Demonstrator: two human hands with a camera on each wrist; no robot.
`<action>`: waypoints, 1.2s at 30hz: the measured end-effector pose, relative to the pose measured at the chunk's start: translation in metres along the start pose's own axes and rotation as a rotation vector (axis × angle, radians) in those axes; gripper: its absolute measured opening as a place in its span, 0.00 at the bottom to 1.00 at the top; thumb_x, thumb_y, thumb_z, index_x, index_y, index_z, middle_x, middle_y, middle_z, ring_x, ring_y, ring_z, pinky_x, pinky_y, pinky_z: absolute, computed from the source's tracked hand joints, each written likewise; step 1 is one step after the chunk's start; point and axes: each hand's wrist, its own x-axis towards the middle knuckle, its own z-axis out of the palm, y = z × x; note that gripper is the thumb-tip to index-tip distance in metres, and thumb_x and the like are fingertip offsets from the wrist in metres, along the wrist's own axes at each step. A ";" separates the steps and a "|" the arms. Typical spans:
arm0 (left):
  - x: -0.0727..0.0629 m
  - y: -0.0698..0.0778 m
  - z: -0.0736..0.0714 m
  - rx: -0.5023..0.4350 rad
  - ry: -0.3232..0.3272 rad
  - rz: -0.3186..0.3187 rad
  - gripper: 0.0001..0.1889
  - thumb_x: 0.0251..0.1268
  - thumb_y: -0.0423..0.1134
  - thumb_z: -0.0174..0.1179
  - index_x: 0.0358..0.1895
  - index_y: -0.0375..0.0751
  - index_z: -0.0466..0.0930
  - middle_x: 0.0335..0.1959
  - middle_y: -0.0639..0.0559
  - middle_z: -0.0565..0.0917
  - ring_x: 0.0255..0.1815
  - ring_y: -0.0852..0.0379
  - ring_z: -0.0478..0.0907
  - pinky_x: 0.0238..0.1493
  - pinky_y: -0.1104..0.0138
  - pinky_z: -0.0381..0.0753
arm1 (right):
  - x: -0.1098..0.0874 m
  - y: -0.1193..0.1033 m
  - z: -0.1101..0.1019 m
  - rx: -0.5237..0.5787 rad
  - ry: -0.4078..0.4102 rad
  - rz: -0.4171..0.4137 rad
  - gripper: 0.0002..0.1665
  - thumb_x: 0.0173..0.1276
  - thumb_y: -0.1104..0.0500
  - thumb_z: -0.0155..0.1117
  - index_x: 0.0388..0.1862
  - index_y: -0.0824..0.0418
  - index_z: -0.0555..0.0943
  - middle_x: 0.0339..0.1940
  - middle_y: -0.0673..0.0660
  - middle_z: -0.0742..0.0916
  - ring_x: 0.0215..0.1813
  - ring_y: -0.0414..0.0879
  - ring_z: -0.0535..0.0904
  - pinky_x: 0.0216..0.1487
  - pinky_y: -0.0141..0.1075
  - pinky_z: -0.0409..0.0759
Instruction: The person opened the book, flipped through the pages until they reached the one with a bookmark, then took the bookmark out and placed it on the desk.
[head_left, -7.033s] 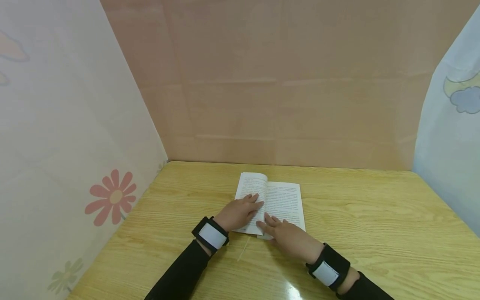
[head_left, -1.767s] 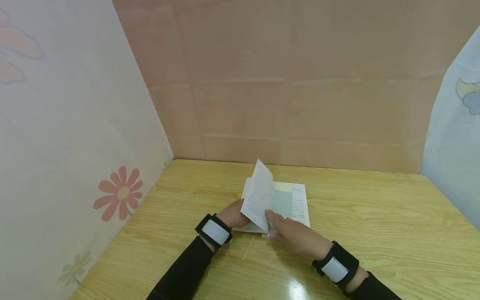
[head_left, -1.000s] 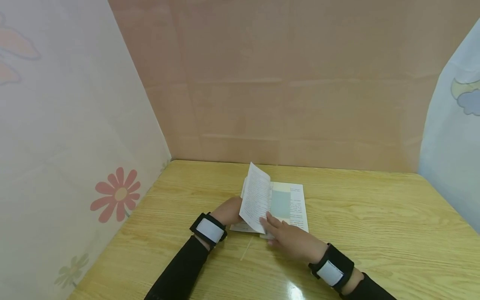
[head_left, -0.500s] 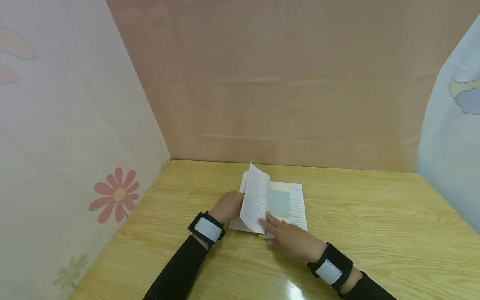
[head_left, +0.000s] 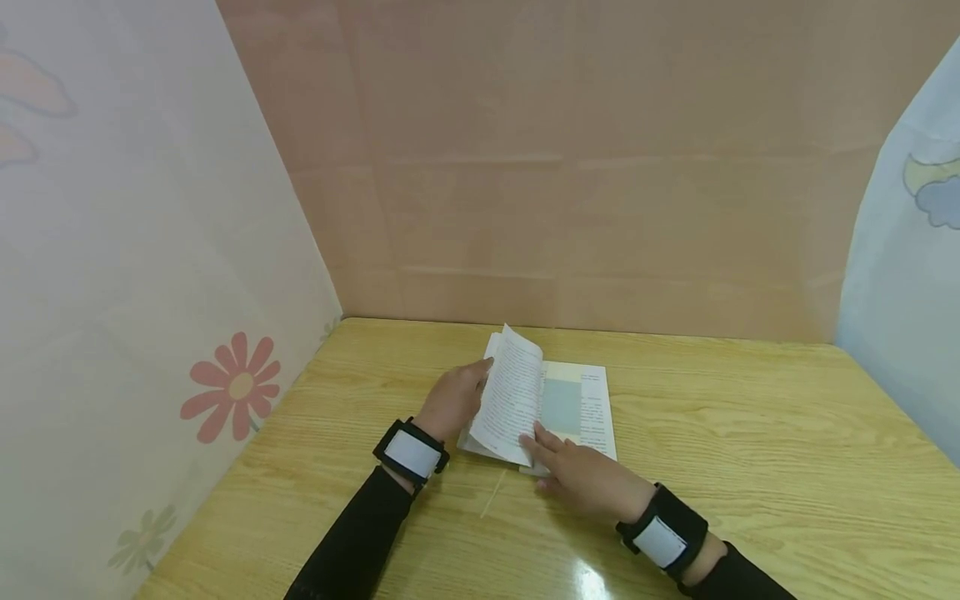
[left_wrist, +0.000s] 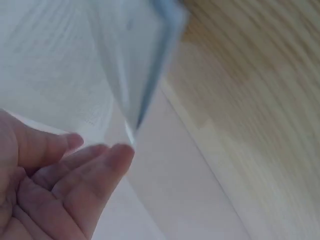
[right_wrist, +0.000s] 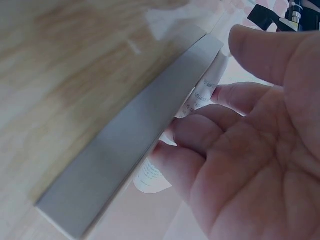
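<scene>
A paperback book (head_left: 596, 408) lies spread on the wooden table, its right side showing print and a pale green-blue block. On the left a printed page (head_left: 513, 387) stands curled up, with more pages beneath it. My left hand (head_left: 452, 402) is at this page's outer left edge; in the left wrist view, thumb and fingertips (left_wrist: 120, 155) come together at the paper edge and pinch it. My right hand (head_left: 588, 477) rests with extended fingers on the book's lower part beside the spine. In the right wrist view its fingertips touch the book's edge (right_wrist: 130, 130).
Bare wood table (head_left: 750, 450) surrounds the book. A brown backdrop (head_left: 570, 167) closes off the far edge. White sheets with printed flowers (head_left: 240, 385) and a moon and cloud (head_left: 941, 200) hang at the sides. Both wrists wear black bands (head_left: 663, 533).
Earlier both hands lay flat on the open book. Since then a page has been raised, uncovering the green-blue block. My left hand has come from behind the page up along its left edge.
</scene>
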 end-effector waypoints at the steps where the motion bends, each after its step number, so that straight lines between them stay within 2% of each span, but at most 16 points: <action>1: 0.000 0.001 -0.001 0.012 0.013 -0.004 0.19 0.72 0.27 0.52 0.64 0.31 0.73 0.58 0.38 0.79 0.56 0.49 0.78 0.54 0.59 0.78 | 0.000 0.000 0.000 0.000 0.000 0.002 0.35 0.72 0.58 0.61 0.73 0.66 0.64 0.72 0.72 0.65 0.58 0.59 0.78 0.62 0.54 0.70; 6: 0.000 0.004 -0.005 0.078 0.074 0.019 0.18 0.70 0.25 0.53 0.61 0.28 0.74 0.59 0.35 0.77 0.60 0.44 0.76 0.56 0.58 0.76 | 0.000 0.001 0.000 0.001 -0.004 0.008 0.34 0.72 0.58 0.61 0.73 0.66 0.64 0.72 0.71 0.64 0.57 0.59 0.78 0.62 0.54 0.70; 9: 0.000 0.008 -0.006 0.082 0.066 0.028 0.18 0.69 0.26 0.56 0.61 0.29 0.75 0.59 0.35 0.77 0.60 0.44 0.75 0.57 0.57 0.76 | 0.000 0.000 -0.001 -0.004 -0.001 0.005 0.34 0.72 0.58 0.61 0.73 0.66 0.64 0.72 0.72 0.64 0.57 0.60 0.79 0.62 0.54 0.70; 12: 0.000 0.013 -0.005 0.091 0.032 0.057 0.18 0.69 0.28 0.57 0.60 0.30 0.77 0.60 0.35 0.76 0.60 0.43 0.75 0.57 0.56 0.76 | 0.000 0.000 -0.001 -0.013 0.005 0.000 0.34 0.71 0.58 0.61 0.73 0.67 0.65 0.71 0.72 0.65 0.56 0.59 0.79 0.61 0.54 0.71; 19: -0.003 0.022 0.007 0.153 -0.098 0.108 0.17 0.71 0.34 0.57 0.60 0.35 0.78 0.63 0.35 0.74 0.63 0.45 0.73 0.59 0.57 0.74 | 0.001 0.000 -0.001 -0.027 0.013 -0.010 0.34 0.71 0.57 0.62 0.72 0.67 0.65 0.71 0.72 0.65 0.56 0.60 0.79 0.60 0.54 0.72; 25: -0.007 0.023 0.017 0.175 -0.190 0.096 0.19 0.71 0.36 0.58 0.63 0.40 0.78 0.66 0.35 0.71 0.65 0.41 0.70 0.60 0.55 0.73 | 0.001 -0.001 0.000 -0.027 0.005 -0.002 0.34 0.71 0.57 0.62 0.72 0.67 0.65 0.71 0.73 0.65 0.56 0.60 0.79 0.60 0.55 0.72; 36: -0.008 0.020 0.024 0.192 -0.260 0.096 0.21 0.72 0.38 0.57 0.67 0.43 0.74 0.67 0.35 0.69 0.66 0.39 0.69 0.61 0.53 0.72 | 0.002 -0.002 0.001 -0.042 -0.003 0.006 0.34 0.71 0.57 0.62 0.72 0.67 0.66 0.71 0.72 0.66 0.58 0.61 0.78 0.59 0.56 0.72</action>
